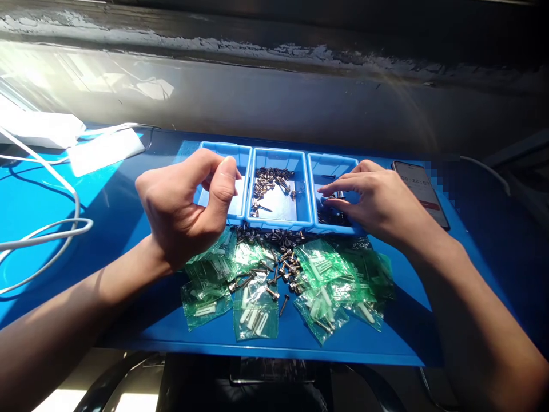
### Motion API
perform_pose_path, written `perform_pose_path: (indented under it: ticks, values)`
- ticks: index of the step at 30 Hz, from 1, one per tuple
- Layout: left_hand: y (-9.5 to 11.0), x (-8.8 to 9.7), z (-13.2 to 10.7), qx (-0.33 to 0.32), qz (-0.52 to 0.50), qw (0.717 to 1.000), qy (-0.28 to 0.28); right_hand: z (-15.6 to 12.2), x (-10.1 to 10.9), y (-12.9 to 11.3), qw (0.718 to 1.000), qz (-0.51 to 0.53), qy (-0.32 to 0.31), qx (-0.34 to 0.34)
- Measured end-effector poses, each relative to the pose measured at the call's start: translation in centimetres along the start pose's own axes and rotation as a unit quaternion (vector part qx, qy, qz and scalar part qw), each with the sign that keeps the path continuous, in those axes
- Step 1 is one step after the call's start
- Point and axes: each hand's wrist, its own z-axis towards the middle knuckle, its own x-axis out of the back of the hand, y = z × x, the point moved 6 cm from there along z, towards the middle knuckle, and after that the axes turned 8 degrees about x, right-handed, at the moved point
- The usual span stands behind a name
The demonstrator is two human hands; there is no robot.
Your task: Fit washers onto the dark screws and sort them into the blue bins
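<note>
My left hand (189,197) is curled into a fist in front of the left blue bin (225,147); whatever the fingers may enclose is hidden. My right hand (373,191) reaches over the right blue bin (332,161), thumb and fingers apart, with the tips just above dark screws (332,216) inside. Between them, the middle blue bin (309,197) holds a heap of shiny screws (268,182). Loose screws (289,269) are piled on the table in front of the bins. Around that pile lie several green-tinted clear packets (256,312) with white plugs and screws inside.
A phone (422,191) showing a timer lies to the right of the bins. White cables (75,229) loop across the blue table (146,326) at left, near a white box (51,129). A wall with peeling paint (257,97) rises behind. A dark chair (244,389) stands below the front edge.
</note>
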Motion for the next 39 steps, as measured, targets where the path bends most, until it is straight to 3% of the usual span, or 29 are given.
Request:
perform_pose_path:
  ticks: [7,13,16,20,23,26,28,34,36,39]
  values:
    - [0.1,0.1,0.2,-0.034,0.011,0.999,0.002,0.5,0.6,-0.8,1.000,-0.003,0.005,0.028]
    - [0.8,0.6,0.3,-0.050,0.033,0.998,0.012,0.9,3.4,-4.1,0.991,0.021,0.120,0.053]
    - [1.2,0.4,0.1,-0.036,0.041,0.999,-0.003,1.6,3.9,-5.8,0.985,0.043,0.148,0.076]
    - [0.9,-0.1,-0.2,0.007,0.058,0.998,-0.025,4.1,3.2,-8.0,0.994,0.020,0.077,0.079]
    - [0.9,-0.3,-0.3,0.004,0.091,0.995,-0.038,6.6,1.5,-9.5,0.991,-0.082,-0.079,0.065]
    - [1.0,-0.4,-0.2,-0.001,0.123,0.990,-0.065,8.2,-0.5,-10.4,0.976,-0.056,-0.202,0.055]
    - [1.1,-0.2,-0.1,-0.008,0.129,0.990,-0.064,8.7,-1.9,-10.7,0.966,-0.032,-0.249,0.059]
    - [0.9,-0.4,0.0,-0.002,0.131,0.989,-0.068,9.2,-3.5,-11.5,0.960,-0.015,-0.263,0.097]
    - [0.9,-0.4,-0.1,-0.011,0.113,0.992,-0.060,9.3,-2.7,-11.5,0.960,-0.018,-0.264,0.095]
    - [1.0,-0.3,0.0,-0.020,0.099,0.993,-0.055,9.1,0.6,-9.7,0.974,0.005,-0.217,0.060]
